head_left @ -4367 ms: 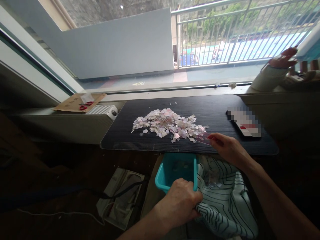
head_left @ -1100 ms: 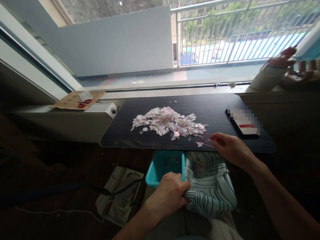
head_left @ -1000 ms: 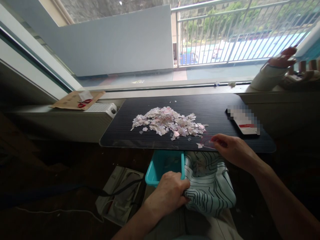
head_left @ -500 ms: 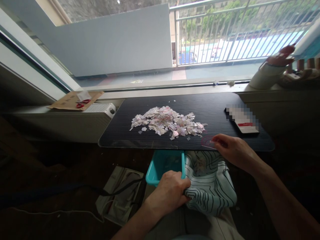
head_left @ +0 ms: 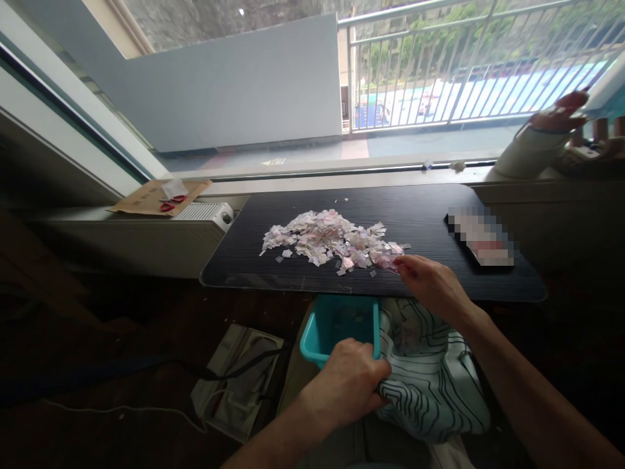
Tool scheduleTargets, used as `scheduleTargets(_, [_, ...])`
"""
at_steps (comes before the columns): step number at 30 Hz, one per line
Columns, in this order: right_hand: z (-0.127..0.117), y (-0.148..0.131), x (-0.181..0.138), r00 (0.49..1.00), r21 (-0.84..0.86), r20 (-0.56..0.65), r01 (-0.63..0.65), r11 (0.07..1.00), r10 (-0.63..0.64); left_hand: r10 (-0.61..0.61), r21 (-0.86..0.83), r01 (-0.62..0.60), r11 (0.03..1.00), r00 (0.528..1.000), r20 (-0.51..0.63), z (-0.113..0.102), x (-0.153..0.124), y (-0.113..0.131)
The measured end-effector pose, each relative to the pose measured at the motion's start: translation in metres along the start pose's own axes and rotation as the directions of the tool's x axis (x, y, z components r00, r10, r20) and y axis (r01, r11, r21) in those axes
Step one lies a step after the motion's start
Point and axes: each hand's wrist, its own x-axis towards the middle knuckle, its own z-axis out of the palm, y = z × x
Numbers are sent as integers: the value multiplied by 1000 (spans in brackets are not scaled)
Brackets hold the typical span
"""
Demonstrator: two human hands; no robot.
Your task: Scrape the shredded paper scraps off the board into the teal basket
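My left hand (head_left: 349, 378) is closed at the near right corner of a teal plastic bin (head_left: 315, 326). Between its thumb and fingers is the gathered edge of a pale cloth bag with dark wavy lines (head_left: 434, 391); whether it also grips the bin's rim I cannot tell. My right hand (head_left: 432, 280) pinches a thin, see-through pink plastic piece (head_left: 388, 262), which looks rounded like a protractor. That piece touches the right end of a heap of small whitish-pink paper scraps (head_left: 325, 238) on the black tabletop (head_left: 273, 277). Bin and bag sit side by side below the table's front edge.
A blurred-out phone-like object (head_left: 481, 238) lies at the table's right. Red-handled scissors (head_left: 173, 203) rest on a brown envelope (head_left: 146, 198) at the left sill. A white figure with a hand shape (head_left: 530, 146) stands right. An open box (head_left: 239, 378) is on the floor.
My right hand has moved left and slightly up, bringing the pink plastic piece from beside the heap to its right end. My left hand keeps its grip; the view has shifted slightly.
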Motion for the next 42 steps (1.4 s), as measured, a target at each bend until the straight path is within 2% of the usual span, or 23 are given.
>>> scheduleTargets(4, [0,1,0,999,-6,36,15,1000,-15,21,8,-21,1000,1000,14,0,2,1])
scheduleTargets(9, [1,0,4,1000,21,7,16,1000,-16,32,7,-33,999,999,28,-4,4,2])
scheduleTargets(14, [-5,-1,-2,993,77,100,52,996,-60,33,14,-34,999,999,30,-5,5,3])
scheduleTargets(19, [-7,0,-7,999,68,34,17,998,-19,46,4,-46,999,999,10,-5,7,4])
scheduleTargets(23, [-6,-2,-14,997,111,77,15,994,-24,50,2,-50,999,999,17,-7,8,5])
scheduleTargets(27, [-7,-3,-23,999,115,44,-24,993,19,54,11,-54,998,999,9,-8,10,6])
scheduleTargets(31, [-7,-4,-23,991,196,130,13,981,-39,66,16,-66,998,998,9,-8,10,7])
scheduleTargets(36, [-2,-8,-13,1000,145,24,2,989,-6,63,10,-63,998,998,14,-8,10,7])
scheduleTargets(42, [-7,-12,-19,981,285,181,11,959,-66,54,5,-54,999,998,17,-7,9,6])
